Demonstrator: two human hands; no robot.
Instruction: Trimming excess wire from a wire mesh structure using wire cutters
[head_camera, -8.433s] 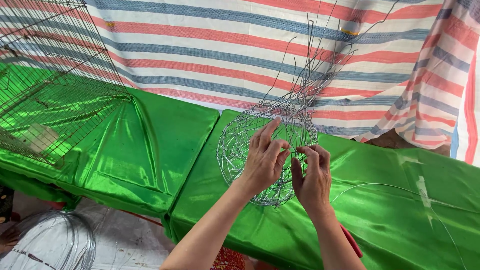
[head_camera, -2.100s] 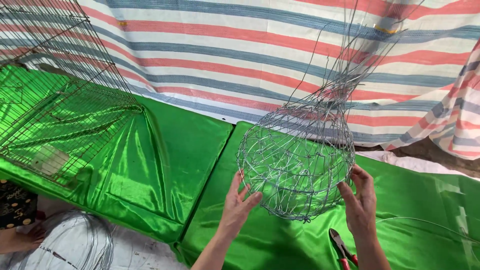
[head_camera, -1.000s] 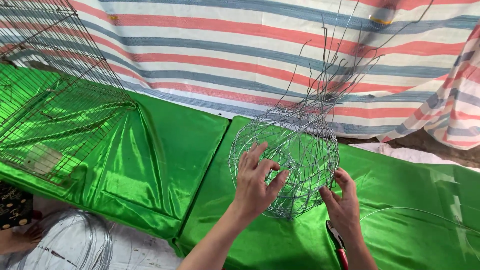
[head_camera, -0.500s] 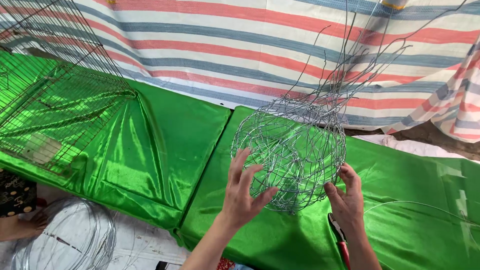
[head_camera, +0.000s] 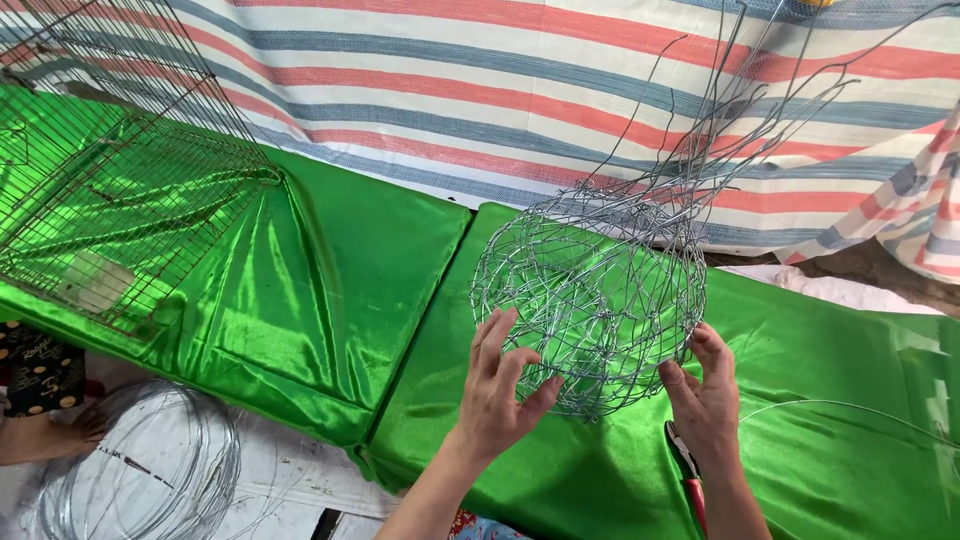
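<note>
Head view | wire basket (head_camera: 590, 300) empty | left hand (head_camera: 500, 385), right hand (head_camera: 705, 400) open-fingered, cupping its sides

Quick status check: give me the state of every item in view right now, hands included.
Wire basket: round mesh body standing on the green cloth, loose wire ends sticking up, unfinished.
Left hand: open, fingers spread against the basket's lower left.
Right hand: open, cupping the basket's lower right.
Pliers: lying on the cloth, partly hidden by the right hand.
Wire cage: lying on the cloth.
Wire coil: lying wound on the floor.
</note>
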